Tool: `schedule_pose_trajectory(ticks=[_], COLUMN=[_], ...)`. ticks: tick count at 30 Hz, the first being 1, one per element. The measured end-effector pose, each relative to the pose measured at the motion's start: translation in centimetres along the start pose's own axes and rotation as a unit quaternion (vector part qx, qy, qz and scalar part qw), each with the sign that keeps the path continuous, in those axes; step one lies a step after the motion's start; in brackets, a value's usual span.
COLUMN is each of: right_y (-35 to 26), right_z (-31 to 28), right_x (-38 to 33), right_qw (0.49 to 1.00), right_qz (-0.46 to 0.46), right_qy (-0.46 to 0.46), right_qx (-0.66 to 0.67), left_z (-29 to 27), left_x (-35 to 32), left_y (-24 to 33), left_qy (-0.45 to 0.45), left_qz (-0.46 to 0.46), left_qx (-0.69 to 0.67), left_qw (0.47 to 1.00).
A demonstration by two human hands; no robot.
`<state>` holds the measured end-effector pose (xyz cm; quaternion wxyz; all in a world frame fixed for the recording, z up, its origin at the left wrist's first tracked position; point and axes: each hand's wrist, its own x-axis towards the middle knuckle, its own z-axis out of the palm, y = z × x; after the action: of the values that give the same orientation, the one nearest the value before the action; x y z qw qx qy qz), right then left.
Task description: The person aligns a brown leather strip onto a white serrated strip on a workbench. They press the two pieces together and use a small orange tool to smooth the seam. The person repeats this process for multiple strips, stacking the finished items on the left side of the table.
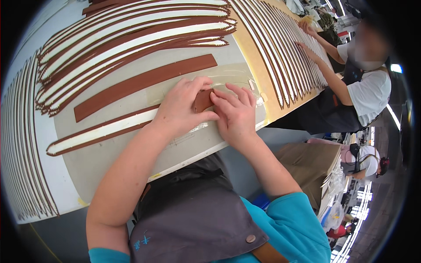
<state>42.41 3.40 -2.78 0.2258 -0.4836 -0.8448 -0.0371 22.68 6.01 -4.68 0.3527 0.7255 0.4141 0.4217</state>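
A strap piece with a white middle and folded brown edges lies on the table, its rounded, notched end at the left. At its right end, my left hand curls its fingers and thumb round a small brown flap. My right hand pinches the same flap from the other side, fingertips pressed on it. The hands cover the stretch where flap and strap meet. Just beyond them lies a flat, plain brown strip, touched by neither hand.
Many similar strap pieces lie piled at the far side, with rows at the left and on a tan board at the right. Across that board a co-worker reaches over the row. A brown-covered stack stands to the right.
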Motion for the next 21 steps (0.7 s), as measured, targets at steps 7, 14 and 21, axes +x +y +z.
schedule_pose_trajectory(ticks=[7,14,21], right_y=[-0.1,0.8,1.6], right_z=[-0.8,-2.2,-2.3], right_x=[-0.9,-0.9,-0.3], right_qw=[0.997,0.989,0.986], right_qz=[0.046,0.027,-0.027], right_qy=[-0.048,-0.111,-0.132], right_qx=[0.044,0.09,0.094], left_z=[-0.6,-0.6,-0.7], left_x=[0.4,0.6,0.7], left_y=[-0.1,0.2,0.4], left_qy=[-0.023,-0.037,-0.045], left_qz=[0.045,0.04,0.049], left_qx=[0.073,0.096,0.112], left_qw=[0.996,0.994,0.992])
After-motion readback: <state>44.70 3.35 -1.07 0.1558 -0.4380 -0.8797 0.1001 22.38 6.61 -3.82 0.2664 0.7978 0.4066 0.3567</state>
